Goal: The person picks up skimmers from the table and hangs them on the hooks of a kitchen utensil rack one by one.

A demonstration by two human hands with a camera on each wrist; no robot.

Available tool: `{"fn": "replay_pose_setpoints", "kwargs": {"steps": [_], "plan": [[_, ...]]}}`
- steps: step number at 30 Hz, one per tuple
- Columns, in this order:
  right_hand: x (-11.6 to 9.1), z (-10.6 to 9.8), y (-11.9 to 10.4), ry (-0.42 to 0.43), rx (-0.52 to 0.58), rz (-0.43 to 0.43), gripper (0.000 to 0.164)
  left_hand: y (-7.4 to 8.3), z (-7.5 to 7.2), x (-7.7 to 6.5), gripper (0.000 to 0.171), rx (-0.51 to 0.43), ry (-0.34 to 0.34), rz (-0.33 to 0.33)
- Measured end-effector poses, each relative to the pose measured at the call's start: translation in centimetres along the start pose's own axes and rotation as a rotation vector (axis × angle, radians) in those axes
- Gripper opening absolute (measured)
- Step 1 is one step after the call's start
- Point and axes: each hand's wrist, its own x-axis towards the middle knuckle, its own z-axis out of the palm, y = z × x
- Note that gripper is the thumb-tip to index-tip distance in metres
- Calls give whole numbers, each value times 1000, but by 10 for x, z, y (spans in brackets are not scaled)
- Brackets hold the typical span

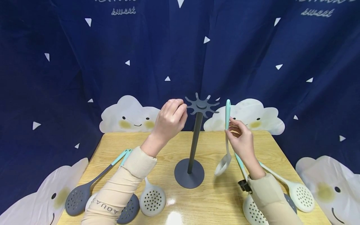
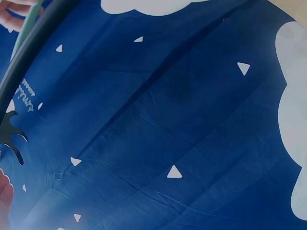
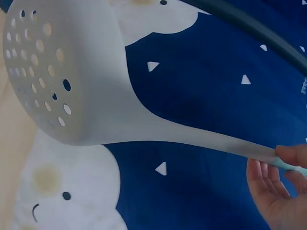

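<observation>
My right hand (image 1: 240,136) pinches a white skimmer (image 3: 110,96) by the lower part of its mint handle (image 1: 227,114). The skimmer hangs upright, handle end up, with its perforated bowl (image 1: 223,164) low, right of the dark grey utensil stand (image 1: 194,143). In the right wrist view, thumb and fingers close on the handle where mint meets white. My left hand (image 1: 172,120) is raised at the left side of the stand's hooked top (image 1: 201,105), curled fingers pinching the end of one hook. Only the hand's edge (image 2: 5,196) enters the left wrist view, beside a hook (image 2: 12,136).
The stand's round base (image 1: 189,181) rests mid-table. On the left lie a grey skimmer (image 1: 77,198), a white one (image 1: 152,200) and another grey one (image 1: 130,210), partly under the sleeve. White skimmers (image 1: 301,196) lie at right, near my forearm. A blue curtain (image 1: 180,56) hangs behind.
</observation>
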Motion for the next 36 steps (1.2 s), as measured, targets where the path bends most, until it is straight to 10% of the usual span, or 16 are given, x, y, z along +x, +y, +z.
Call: {"fn": "replay_pose_setpoints", "kwargs": {"steps": [36], "plan": [[6,14,-21,-38,-36,-149,45,0,0,0,6,0,2,-2]]}}
